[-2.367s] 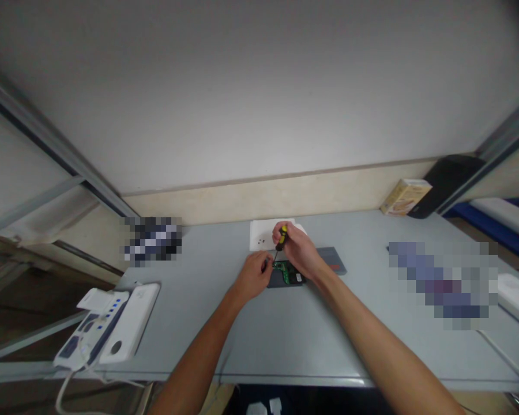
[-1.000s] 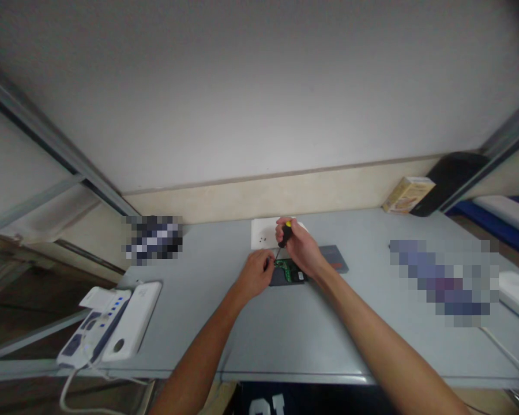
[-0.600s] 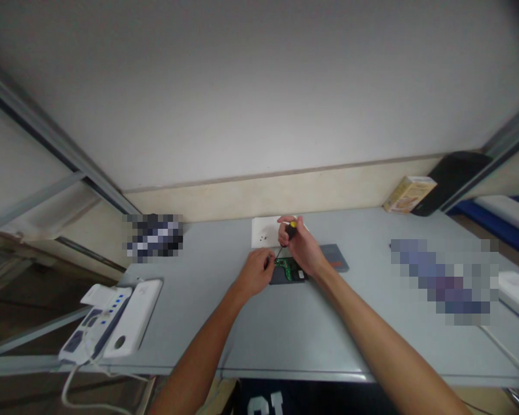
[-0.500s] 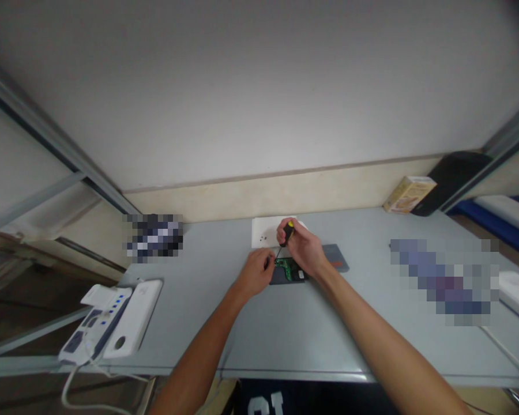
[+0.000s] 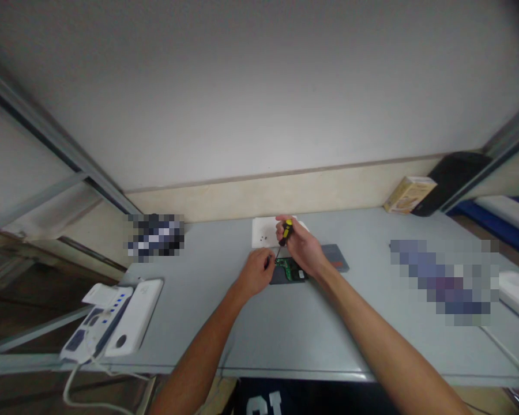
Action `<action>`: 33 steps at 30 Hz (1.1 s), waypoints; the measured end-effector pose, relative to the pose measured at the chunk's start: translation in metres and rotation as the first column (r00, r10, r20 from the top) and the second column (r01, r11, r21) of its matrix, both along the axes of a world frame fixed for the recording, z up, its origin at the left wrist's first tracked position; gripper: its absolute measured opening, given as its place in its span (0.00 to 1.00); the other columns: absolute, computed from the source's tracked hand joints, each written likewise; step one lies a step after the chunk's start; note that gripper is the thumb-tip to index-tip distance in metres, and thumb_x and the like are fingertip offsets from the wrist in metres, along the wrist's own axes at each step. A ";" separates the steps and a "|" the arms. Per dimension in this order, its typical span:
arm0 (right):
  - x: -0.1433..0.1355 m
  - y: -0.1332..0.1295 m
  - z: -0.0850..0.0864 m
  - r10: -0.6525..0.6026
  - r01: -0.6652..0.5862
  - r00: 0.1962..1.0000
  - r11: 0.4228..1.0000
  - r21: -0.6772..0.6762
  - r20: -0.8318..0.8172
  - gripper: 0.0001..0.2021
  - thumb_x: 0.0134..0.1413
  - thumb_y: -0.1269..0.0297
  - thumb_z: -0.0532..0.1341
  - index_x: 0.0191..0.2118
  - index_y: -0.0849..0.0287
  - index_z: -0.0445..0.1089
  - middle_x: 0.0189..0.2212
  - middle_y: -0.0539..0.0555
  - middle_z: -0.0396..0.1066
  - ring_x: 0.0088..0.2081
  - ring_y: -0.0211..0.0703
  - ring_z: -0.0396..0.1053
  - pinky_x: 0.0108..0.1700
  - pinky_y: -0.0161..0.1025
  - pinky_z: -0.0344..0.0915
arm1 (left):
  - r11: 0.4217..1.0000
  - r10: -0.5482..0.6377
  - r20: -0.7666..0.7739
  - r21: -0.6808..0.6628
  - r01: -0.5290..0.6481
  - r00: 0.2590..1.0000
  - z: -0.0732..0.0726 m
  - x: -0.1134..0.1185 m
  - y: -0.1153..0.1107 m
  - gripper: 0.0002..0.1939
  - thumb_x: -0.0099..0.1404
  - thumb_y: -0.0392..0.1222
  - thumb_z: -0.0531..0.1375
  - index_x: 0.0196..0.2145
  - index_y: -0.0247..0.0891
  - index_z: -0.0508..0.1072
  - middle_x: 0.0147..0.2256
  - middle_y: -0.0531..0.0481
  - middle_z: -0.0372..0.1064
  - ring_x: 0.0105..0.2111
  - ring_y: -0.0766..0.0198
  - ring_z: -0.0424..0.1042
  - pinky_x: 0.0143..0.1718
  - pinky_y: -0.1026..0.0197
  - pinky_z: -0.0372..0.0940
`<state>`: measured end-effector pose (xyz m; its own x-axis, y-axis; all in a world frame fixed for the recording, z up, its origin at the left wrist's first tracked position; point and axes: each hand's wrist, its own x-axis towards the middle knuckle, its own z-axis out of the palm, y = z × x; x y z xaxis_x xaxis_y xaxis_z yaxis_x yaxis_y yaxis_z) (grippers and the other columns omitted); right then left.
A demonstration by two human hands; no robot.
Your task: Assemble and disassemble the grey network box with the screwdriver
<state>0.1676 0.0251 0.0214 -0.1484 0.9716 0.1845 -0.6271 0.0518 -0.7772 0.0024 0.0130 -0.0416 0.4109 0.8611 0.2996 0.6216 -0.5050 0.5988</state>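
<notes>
Gripped by the right hand (image 5: 305, 249) is a yellow-and-black screwdriver (image 5: 287, 230), tilted over a green board (image 5: 288, 270); what the left hand (image 5: 256, 271) grips is hidden.

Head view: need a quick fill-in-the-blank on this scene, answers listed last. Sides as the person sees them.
1. The right hand grips the black-and-yellow screwdriver by its ____.
2. The flat circuit board near it is ____ in colour.
3. The long white power strip lies toward the grey table's ____ end.
4. The yellow cardboard box stands near the far ____ corner.

Missing words: handle; green; left; right.
</notes>
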 end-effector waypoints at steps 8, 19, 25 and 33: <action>-0.006 0.000 -0.006 -0.027 0.027 0.999 0.999 0.030 0.017 0.18 0.49 0.54 0.73 0.36 0.51 0.65 0.25 0.44 0.62 0.26 0.37 0.60 0.32 0.36 0.59 | 1.000 0.002 0.000 0.006 -0.002 1.000 -0.001 0.001 0.000 0.10 0.72 0.36 0.53 0.33 0.38 0.71 0.30 0.51 0.69 0.32 0.61 0.67 0.39 0.60 0.61; -0.001 0.000 -0.004 -0.043 0.043 0.998 0.999 0.006 0.048 0.15 0.50 0.55 0.73 0.36 0.53 0.68 0.36 0.50 0.71 0.35 0.40 0.69 0.42 0.39 0.63 | 1.000 0.003 0.035 -0.029 -0.002 0.999 0.000 -0.001 -0.001 0.07 0.69 0.32 0.54 0.39 0.37 0.72 0.32 0.51 0.71 0.32 0.62 0.68 0.40 0.60 0.61; -0.005 0.002 -0.010 -0.160 0.151 0.982 0.984 0.094 0.104 0.13 0.62 0.48 0.62 0.43 0.50 0.66 0.25 0.44 0.60 0.26 0.36 0.60 0.31 0.35 0.59 | 0.999 -0.038 0.037 -0.010 0.038 0.999 0.004 -0.001 -0.002 0.09 0.68 0.30 0.54 0.35 0.37 0.72 0.34 0.49 0.72 0.34 0.61 0.69 0.41 0.60 0.61; 0.007 -0.006 -0.002 -0.276 0.229 0.898 0.958 0.174 0.342 0.18 0.50 0.53 0.73 0.37 0.54 0.65 0.33 0.49 0.76 0.37 0.41 0.75 0.38 0.37 0.69 | 1.000 0.006 0.029 -0.003 -0.006 1.000 -0.001 -0.001 -0.001 0.08 0.70 0.33 0.54 0.36 0.37 0.72 0.31 0.50 0.71 0.33 0.61 0.68 0.41 0.60 0.61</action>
<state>0.1746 0.0188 0.0192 0.0196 0.9573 0.2883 -0.2595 0.2834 -0.9232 0.0015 0.0124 -0.0422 0.3967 0.8645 0.3087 0.6072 -0.4993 0.6181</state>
